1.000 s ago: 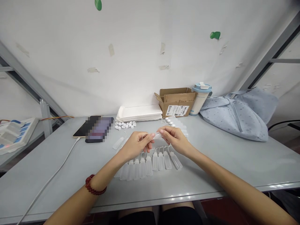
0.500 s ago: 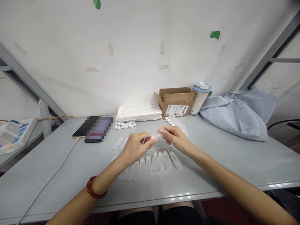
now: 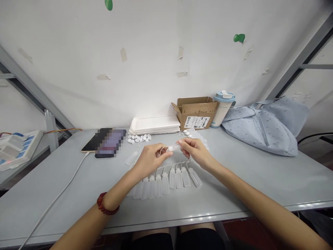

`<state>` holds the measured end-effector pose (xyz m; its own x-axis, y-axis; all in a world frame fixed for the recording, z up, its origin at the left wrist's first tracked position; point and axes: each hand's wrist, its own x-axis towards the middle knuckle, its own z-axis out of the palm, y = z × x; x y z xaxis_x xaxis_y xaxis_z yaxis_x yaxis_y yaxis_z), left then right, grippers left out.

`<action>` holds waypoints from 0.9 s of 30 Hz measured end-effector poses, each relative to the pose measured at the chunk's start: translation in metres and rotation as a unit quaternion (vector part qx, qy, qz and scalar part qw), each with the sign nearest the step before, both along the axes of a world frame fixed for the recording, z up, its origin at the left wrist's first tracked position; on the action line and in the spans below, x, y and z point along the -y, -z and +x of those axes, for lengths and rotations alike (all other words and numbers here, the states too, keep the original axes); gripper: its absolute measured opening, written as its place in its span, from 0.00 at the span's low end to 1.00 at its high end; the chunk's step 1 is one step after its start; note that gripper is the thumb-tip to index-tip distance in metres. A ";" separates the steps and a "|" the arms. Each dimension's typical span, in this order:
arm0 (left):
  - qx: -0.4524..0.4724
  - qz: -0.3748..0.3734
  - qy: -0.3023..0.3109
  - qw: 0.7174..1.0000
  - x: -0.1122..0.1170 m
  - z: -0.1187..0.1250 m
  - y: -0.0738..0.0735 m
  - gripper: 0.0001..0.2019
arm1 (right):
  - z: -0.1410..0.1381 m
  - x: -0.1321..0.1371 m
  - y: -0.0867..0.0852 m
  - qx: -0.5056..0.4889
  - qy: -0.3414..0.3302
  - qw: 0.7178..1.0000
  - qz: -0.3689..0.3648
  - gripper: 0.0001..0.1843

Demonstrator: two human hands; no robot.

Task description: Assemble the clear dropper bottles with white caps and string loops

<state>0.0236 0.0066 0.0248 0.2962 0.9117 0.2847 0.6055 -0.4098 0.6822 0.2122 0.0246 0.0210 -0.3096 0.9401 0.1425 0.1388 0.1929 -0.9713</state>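
Between both hands, above the table, is a small translucent plastic bottle [image 3: 174, 147] lying sideways. My right hand [image 3: 195, 151] pinches its body with thumb and fingertips. At the bottle's white neck end, my left hand [image 3: 148, 159] is closed, its thumb touching that end and a thin white tube [image 3: 161, 150] looping by the fingers. Just below the hands, a row of similar bottles [image 3: 165, 183] lies on the table, each with a thin tube at its top; my left forearm hides part of the row. Behind my left hand lies a cluster of small white caps [image 3: 140, 138].
On the grey table [image 3: 247, 180] stand an open cardboard box [image 3: 196, 113] and a blue-lidded tumbler [image 3: 221, 110]. A stack of white envelopes [image 3: 156, 125] lies beside the box. A blue cloth bag [image 3: 262, 128] rests at right, two phones [image 3: 109, 144] and a cable [image 3: 57, 194] at left.
My left thumb has eased back a little, leaving more of the bottle's white neck end in sight. The bottle has shifted slightly; both hands stay in nearly the same place.
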 end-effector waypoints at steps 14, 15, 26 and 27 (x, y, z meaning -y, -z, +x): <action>-0.249 0.073 -0.199 0.945 -0.068 -0.103 0.018 0.15 | 0.057 -0.057 0.011 0.268 0.249 0.905 0.217 0.14; -0.240 0.076 -0.186 0.950 -0.068 -0.100 0.020 0.15 | 0.059 -0.059 0.013 0.287 0.246 0.899 0.222 0.13; -0.192 0.064 -0.040 0.978 -0.060 -0.070 0.032 0.23 | 0.067 -0.070 0.028 0.358 0.217 0.876 0.238 0.13; -0.194 0.064 -0.039 0.978 -0.061 -0.071 0.032 0.22 | 0.069 -0.071 0.029 0.363 0.216 0.875 0.238 0.13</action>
<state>-0.0469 0.0674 -0.0077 0.3366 0.8995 0.2785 0.8413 -0.4201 0.3401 0.2808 0.0958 -0.0081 -0.1122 0.8800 0.4615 0.8457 0.3284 -0.4206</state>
